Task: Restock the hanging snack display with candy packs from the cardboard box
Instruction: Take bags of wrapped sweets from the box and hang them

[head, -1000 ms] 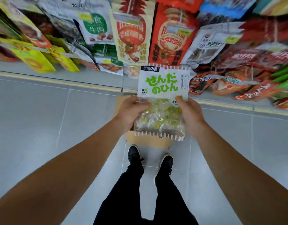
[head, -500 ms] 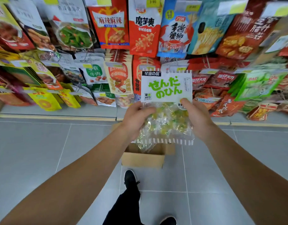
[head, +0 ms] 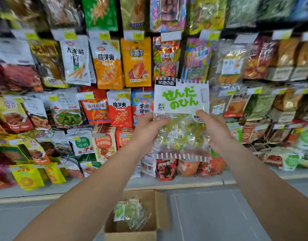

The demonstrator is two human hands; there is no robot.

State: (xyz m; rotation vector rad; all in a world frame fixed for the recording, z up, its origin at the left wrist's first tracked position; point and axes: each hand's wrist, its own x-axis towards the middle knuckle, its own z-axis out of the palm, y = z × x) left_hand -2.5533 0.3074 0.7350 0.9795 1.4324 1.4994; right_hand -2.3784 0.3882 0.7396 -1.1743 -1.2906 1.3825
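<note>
I hold a clear candy pack (head: pixel 182 101) with a white header and green lettering upright in front of the hanging snack display (head: pixel 106 66). My left hand (head: pixel 148 131) grips its left edge, thumb over the front. Gripping the right edge is my right hand (head: pixel 214 129). Yellow and green wrapped candies fill the pack's lower half. On the floor below stands the open cardboard box (head: pixel 160 211), and inside it lies another candy pack (head: pixel 132 213) of the same kind.
Rows of snack bags hang on pegs with price tags across the whole wall, down to a low ledge (head: pixel 175 181) with a yellow strip. Grey floor tiles (head: pixel 210 214) spread around the box.
Both hands have lifted the candy pack from low near the floor to mid-display height. My view has tilted up, so the upper rows of bags show and my feet are out of sight.
</note>
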